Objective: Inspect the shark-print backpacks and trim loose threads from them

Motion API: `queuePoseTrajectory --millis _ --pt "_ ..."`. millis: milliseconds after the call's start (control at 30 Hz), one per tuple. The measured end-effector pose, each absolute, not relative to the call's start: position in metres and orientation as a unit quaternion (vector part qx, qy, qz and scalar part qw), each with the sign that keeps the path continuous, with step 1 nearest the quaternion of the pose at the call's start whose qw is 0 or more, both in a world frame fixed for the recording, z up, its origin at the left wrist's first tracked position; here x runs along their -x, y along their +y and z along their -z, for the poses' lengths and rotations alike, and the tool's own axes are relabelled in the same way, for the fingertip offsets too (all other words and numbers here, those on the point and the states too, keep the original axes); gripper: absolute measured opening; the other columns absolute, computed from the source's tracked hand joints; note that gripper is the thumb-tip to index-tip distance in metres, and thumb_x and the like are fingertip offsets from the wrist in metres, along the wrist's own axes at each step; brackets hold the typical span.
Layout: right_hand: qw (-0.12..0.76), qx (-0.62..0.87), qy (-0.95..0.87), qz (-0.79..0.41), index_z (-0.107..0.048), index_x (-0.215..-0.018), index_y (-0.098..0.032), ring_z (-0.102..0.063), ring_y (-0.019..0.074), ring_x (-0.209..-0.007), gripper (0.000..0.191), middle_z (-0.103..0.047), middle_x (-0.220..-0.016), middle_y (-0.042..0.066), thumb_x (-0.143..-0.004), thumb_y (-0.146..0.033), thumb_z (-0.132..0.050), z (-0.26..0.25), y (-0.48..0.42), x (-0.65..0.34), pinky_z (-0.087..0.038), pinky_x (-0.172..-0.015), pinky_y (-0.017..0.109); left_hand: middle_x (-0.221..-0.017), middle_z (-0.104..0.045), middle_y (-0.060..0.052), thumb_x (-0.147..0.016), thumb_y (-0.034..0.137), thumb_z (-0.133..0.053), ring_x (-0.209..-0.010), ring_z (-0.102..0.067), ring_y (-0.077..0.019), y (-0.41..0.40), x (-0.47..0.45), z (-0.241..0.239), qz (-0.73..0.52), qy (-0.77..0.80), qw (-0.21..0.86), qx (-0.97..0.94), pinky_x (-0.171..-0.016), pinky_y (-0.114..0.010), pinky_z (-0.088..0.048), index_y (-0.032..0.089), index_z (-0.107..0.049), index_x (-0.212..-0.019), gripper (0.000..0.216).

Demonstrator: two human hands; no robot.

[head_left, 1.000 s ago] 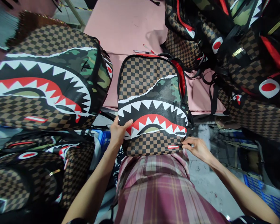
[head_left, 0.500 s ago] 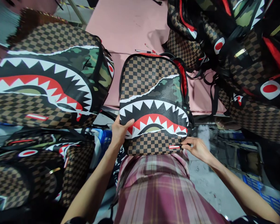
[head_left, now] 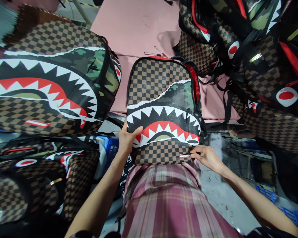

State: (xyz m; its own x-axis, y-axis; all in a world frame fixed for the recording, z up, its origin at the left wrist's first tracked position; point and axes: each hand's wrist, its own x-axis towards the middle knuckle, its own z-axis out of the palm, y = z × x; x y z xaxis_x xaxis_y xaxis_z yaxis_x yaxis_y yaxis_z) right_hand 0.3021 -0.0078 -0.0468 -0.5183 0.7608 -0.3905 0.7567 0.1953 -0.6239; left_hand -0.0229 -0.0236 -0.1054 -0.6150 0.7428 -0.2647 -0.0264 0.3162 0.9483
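A brown-and-black checkered backpack (head_left: pixel 161 89) with a printed shark mouth and camouflage patch leans between the pink table and my lap. My left hand (head_left: pixel 126 138) grips its lower left edge, thumb on the printed front and fingers out of sight behind. Close to the small red-and-white label (head_left: pixel 185 156) at the lower right corner, my right hand (head_left: pixel 206 157) is closed in a pinch. A small dark thing shows at its fingertips, too small to name. The bag's side opening shows red lining on the right.
Another shark-print backpack (head_left: pixel 52 82) lies on the left. More such bags are piled at the right (head_left: pixel 263 86) and lower left (head_left: pixel 39 185). Pens (head_left: pixel 152 54) lie on the pink table (head_left: pixel 136 26) behind the bag. Blue crates (head_left: pixel 111 148) stand below.
My right hand has shifted slightly left, its fingertips closer to the label. The left hand and the held backpack stay nearly in place.
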Motion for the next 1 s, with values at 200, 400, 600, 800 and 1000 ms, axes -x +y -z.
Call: queuePoseTrajectory --millis 200,400,600,800,1000 --pt "-0.006 0.470 -0.786 -0.401 -0.069 -0.079 -0.024 -0.061 0.0147 -0.075 0.018 -0.069 -0.086 -0.001 -0.085 -0.029 -0.054 0.042 -0.005 -0.293 -0.040 -0.066 0.026 -0.099 -0.066 -0.005 -0.057 0.031 -0.074 -0.083 -0.060 -0.0183 -0.024 0.024 0.106 -0.529 0.722 0.368 -0.250 -0.074 -0.027 -0.049 0.018 -0.060 -0.112 0.059" --pt "-0.019 0.468 -0.795 -0.386 -0.069 -0.081 -0.024 -0.062 0.0152 -0.078 0.015 -0.069 -0.089 -0.001 -0.084 -0.029 -0.055 0.044 -0.004 -0.290 -0.039 -0.066 0.025 -0.102 -0.065 -0.005 -0.056 0.033 -0.075 -0.087 -0.060 -0.0192 -0.025 0.024 0.106 -0.526 0.722 0.371 -0.253 -0.075 -0.027 -0.049 0.019 -0.059 -0.114 0.062" --pt "-0.033 0.447 -0.808 -0.382 -0.070 -0.084 -0.024 -0.062 0.0162 -0.079 0.016 -0.069 -0.089 0.000 -0.084 -0.030 -0.055 0.041 -0.002 -0.280 -0.040 -0.066 0.026 -0.100 -0.066 -0.004 -0.056 0.032 -0.075 -0.085 -0.060 -0.0186 -0.025 0.024 0.107 -0.530 0.721 0.371 -0.249 -0.075 -0.027 -0.049 0.019 -0.059 -0.113 0.060" --pt "0.117 0.516 -0.658 -0.535 -0.068 -0.080 -0.019 -0.062 0.0180 -0.074 0.021 -0.069 -0.081 0.004 -0.078 -0.037 -0.058 0.055 0.004 -0.290 -0.046 -0.068 0.028 -0.101 -0.066 -0.005 -0.057 0.031 -0.074 -0.086 -0.060 -0.0189 -0.025 0.026 0.111 -0.530 0.722 0.366 -0.251 -0.076 -0.028 -0.049 0.019 -0.060 -0.111 0.058" --pt "0.130 0.521 -0.689 -0.486 -0.062 -0.105 -0.020 -0.060 0.0189 -0.086 0.038 -0.064 -0.100 0.005 -0.073 -0.039 -0.066 0.060 0.000 -0.296 -0.046 -0.075 0.030 -0.101 -0.066 -0.005 -0.057 0.031 -0.073 -0.084 -0.061 -0.0188 -0.024 0.025 0.106 -0.528 0.720 0.378 -0.246 -0.075 -0.028 -0.049 0.019 -0.059 -0.112 0.058"
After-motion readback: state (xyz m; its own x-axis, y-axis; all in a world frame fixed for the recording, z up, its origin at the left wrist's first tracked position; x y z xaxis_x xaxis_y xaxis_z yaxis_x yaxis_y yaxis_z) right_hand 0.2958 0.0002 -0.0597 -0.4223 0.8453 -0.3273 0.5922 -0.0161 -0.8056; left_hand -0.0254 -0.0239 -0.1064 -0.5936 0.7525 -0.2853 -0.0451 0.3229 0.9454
